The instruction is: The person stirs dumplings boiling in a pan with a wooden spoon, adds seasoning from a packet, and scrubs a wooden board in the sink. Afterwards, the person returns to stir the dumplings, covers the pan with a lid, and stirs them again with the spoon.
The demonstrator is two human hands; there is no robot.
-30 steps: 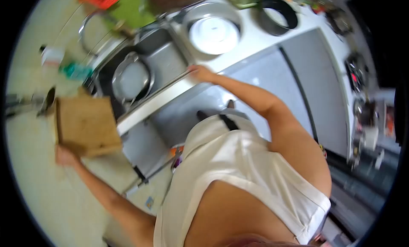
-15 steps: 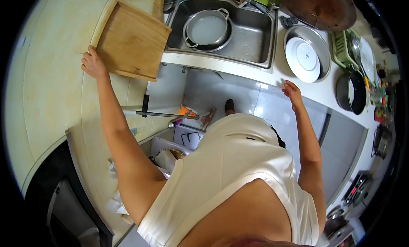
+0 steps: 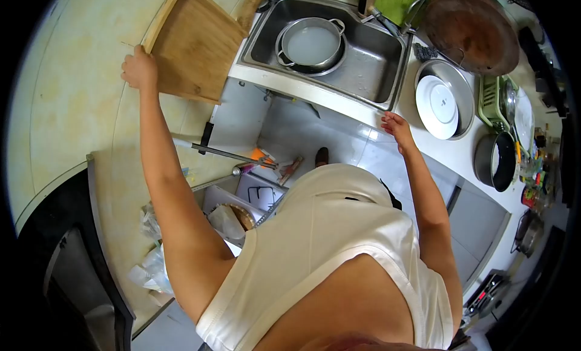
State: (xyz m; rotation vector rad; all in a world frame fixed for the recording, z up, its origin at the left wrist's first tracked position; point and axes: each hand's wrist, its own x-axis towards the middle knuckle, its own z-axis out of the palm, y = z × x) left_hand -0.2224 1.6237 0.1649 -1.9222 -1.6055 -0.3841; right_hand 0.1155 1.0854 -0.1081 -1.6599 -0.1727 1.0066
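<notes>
My left hand [image 3: 140, 70] is closed on the near left edge of a wooden board [image 3: 192, 48] with raised rims, which leans beside the sink at the left. My right hand [image 3: 396, 129] hangs over the counter's front edge, fingers apart and holding nothing. Between the two hands lies the steel sink [image 3: 376, 63]. In its left part a two-handled pot [image 3: 311, 42] with cloudy liquid rests in a larger pan.
Right of the sink, a white plate [image 3: 437, 107] lies in a steel basin [image 3: 463, 96]. Beyond are a dark round pan [image 3: 495, 161], a green rack [image 3: 491, 102] and a large brown lid [image 3: 472, 31]. A metal pole [image 3: 233, 155] crosses low at the left.
The view has swung round. My left hand, still on the board, has tilted it a little. My right hand has come off the sink's front edge and opened.
</notes>
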